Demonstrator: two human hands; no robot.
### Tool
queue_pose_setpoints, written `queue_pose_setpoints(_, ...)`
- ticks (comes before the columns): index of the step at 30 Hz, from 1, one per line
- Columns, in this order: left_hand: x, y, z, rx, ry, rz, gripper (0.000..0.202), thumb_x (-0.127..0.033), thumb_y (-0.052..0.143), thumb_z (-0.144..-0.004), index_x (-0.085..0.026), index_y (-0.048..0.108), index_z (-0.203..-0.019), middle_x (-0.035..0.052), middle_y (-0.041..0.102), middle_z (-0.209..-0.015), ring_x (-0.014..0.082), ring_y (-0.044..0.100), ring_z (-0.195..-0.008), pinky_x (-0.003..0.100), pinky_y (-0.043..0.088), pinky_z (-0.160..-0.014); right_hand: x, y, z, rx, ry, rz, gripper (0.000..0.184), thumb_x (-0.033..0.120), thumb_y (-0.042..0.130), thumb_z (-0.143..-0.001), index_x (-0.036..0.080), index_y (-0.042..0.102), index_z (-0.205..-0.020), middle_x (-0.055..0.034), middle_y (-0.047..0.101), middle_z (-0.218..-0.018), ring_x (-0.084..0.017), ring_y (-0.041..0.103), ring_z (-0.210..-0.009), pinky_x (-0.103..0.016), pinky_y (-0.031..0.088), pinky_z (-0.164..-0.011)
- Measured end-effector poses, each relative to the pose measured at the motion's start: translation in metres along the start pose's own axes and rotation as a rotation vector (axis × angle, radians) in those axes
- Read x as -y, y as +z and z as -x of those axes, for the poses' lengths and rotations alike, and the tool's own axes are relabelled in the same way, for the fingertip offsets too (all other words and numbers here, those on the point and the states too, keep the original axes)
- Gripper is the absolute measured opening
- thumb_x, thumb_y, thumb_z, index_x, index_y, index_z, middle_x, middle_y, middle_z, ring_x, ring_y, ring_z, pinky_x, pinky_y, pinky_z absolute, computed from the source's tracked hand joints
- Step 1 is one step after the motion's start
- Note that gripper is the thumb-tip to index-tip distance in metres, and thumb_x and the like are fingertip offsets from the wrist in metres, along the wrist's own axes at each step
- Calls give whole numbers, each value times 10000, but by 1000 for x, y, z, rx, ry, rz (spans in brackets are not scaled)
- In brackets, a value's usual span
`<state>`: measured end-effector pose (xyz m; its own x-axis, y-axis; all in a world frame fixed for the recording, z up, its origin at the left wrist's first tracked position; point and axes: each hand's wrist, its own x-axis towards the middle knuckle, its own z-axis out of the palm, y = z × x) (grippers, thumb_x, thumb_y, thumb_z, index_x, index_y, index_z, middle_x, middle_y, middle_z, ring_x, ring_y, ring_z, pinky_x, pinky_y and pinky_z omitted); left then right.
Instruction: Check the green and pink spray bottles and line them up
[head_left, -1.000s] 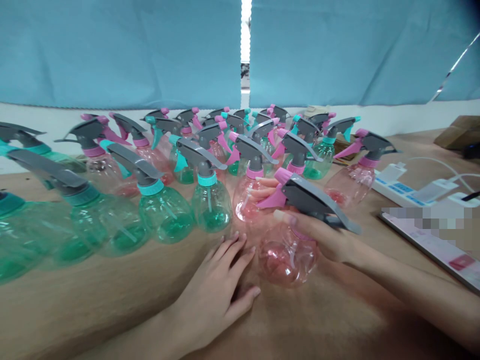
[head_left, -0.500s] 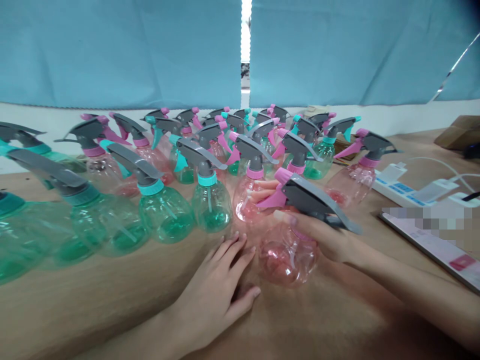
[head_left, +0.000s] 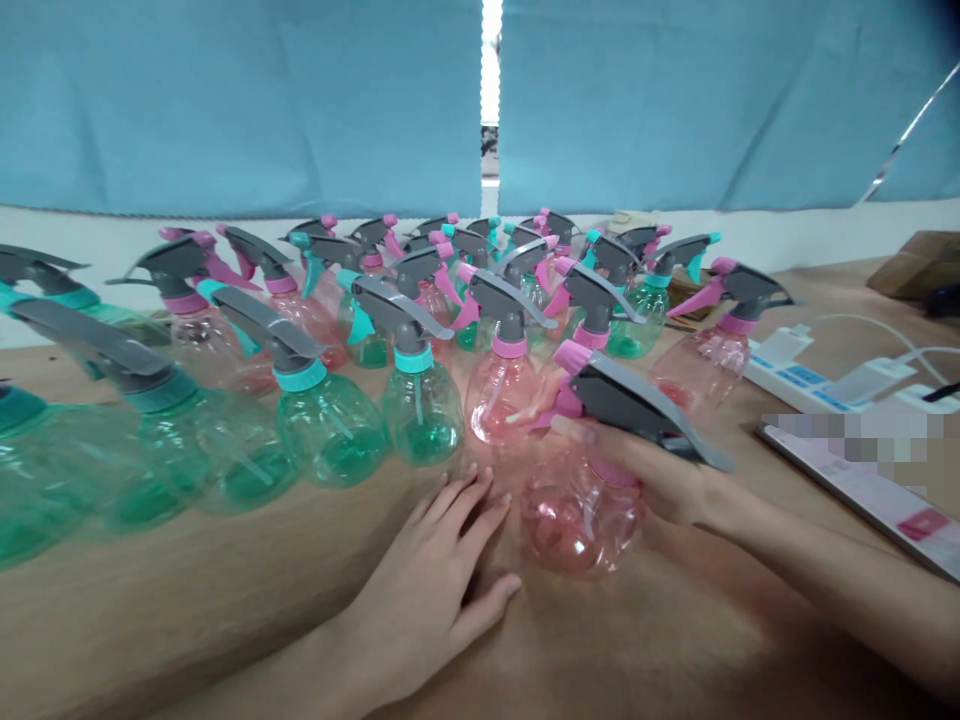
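My right hand (head_left: 637, 460) is wrapped round the neck of a pink spray bottle (head_left: 581, 515) with a grey and pink trigger head, at the front right of the group. The bottle is tilted, and some of my fingers are hidden behind it. Flat on the table (head_left: 315, 560) lies my left hand (head_left: 442, 570), fingers spread, holding nothing, just left of that bottle. In front of it stand a green spray bottle (head_left: 424, 425) with a turquoise collar and another pink spray bottle (head_left: 499, 400).
Several more green and pink spray bottles stand in rows to the left and behind. On the right are a white power strip (head_left: 795, 375) with plugs, a flat device (head_left: 870, 500) with a partly blurred screen, and a cardboard box (head_left: 915, 265). A blue curtain (head_left: 225, 100) hangs behind.
My right hand and the pink spray bottle have shifted slightly to the right; the fingers on the trigger side look more bent in. My left hand has stayed put.
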<state>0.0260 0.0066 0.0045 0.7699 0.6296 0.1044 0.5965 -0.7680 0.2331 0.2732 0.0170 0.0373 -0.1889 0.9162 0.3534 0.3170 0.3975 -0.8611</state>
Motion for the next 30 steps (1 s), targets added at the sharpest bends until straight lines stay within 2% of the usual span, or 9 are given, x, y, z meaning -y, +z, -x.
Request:
queue_pose_setpoints(3, 1, 1, 0, -13, 8, 8, 530, -410, 535, -923, -142, 455, -1374, 135, 420, -1450, 309, 358, -1337, 490, 336, -1062, -6, -4, 4, -48, 2, 17, 110, 346, 631, -833, 245, 597, -804, 9, 597, -778, -177, 567, -740, -302, 492, -669)
queue_pose_setpoints(8, 1, 0, -1, 2, 8, -12, 531, -409, 517, -932, -129, 448, -1378, 141, 402, -1461, 308, 341, -1346, 489, 329, -1067, -9, -6, 9, -36, 40, 19, 114, 352, 624, -837, 244, 605, -806, 2, 605, -791, -176, 573, -729, -297, 496, -649)
queue_pose_setpoints(14, 0, 0, 0, 7, 6, -29, 526, -414, 521, -932, -145, 447, -1377, 132, 398, -1466, 301, 339, -1348, 491, 330, -1067, 1, 3, 2, 58, 51, -24, 142, 352, 563, -880, 236, 609, -813, 4, 600, -776, -168, 569, -711, -298, 492, -640)
queue_pose_setpoints(21, 0, 1, 0, 4, 14, -26, 512, -417, 520, -930, -133, 472, -1353, 140, 397, -1465, 316, 342, -1345, 515, 344, -1054, 9, 8, -3, -15, 20, -15, 118, 330, 608, -854, 229, 608, -792, 17, 576, -728, -158, 561, -686, -301, 480, -650)
queue_pose_setpoints(30, 0, 0, 0, -17, 15, -9, 500, -399, 544, -917, -128, 490, -1335, 143, 421, -1448, 318, 368, -1329, 516, 351, -1051, 12, 11, -4, 85, 38, -105, 73, 281, 582, -875, 241, 640, -858, 0, 625, -766, -189, 617, -781, -329, 518, -714)
